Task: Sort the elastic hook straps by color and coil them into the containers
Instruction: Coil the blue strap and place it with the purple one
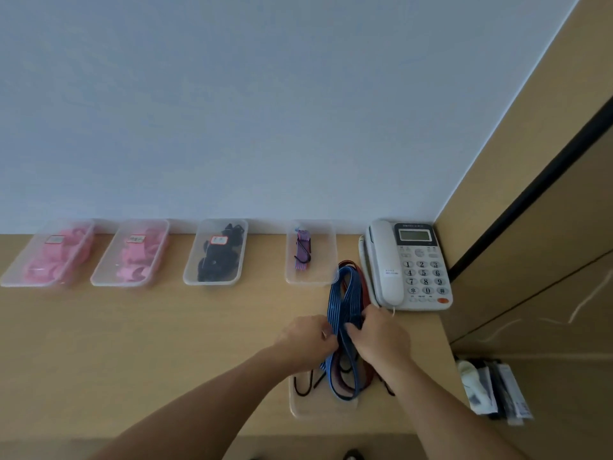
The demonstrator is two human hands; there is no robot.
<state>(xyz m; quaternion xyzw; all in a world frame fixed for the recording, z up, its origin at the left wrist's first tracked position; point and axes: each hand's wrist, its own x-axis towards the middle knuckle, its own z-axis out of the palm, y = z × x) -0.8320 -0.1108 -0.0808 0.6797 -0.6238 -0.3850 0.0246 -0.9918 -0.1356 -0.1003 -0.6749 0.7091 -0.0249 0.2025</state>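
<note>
From my remote seat I saw four clear plastic containers lined up along the back of the light wooden table (132, 343), against the pale wall. The leftmost clear container (20, 273) held coiled pink straps (63, 257) and carried a small label I could not read. The second clear container (103, 277) beside it held more pink straps (139, 257) under a similar label. The third clear container (190, 276) stood apart from those two and held black straps (217, 263). The fourth clear container (322, 260) lay farther right with a single purple strap with a dark hook (302, 250) in it. Nearer to me, the left hand (308, 340) was curled around the looped blue striped elastic strap (345, 293), gripping it at mid-length. That strap ran from just beside the fourth container's front right corner down over a shallow clear tray (308, 410) at the table's front edge. Black metal hooks (302, 386) lay on that tray's left side. A dark red strap (363, 283) was tangled in with the blue one. The right hand (378, 336) pinched the same blue strap from the other side, thumb against it. A grey desk telephone with a keypad (408, 263) stood in the back right corner, touching the wooden side panel (530, 161). Some pale packets (494, 390) lay low on the right.
</note>
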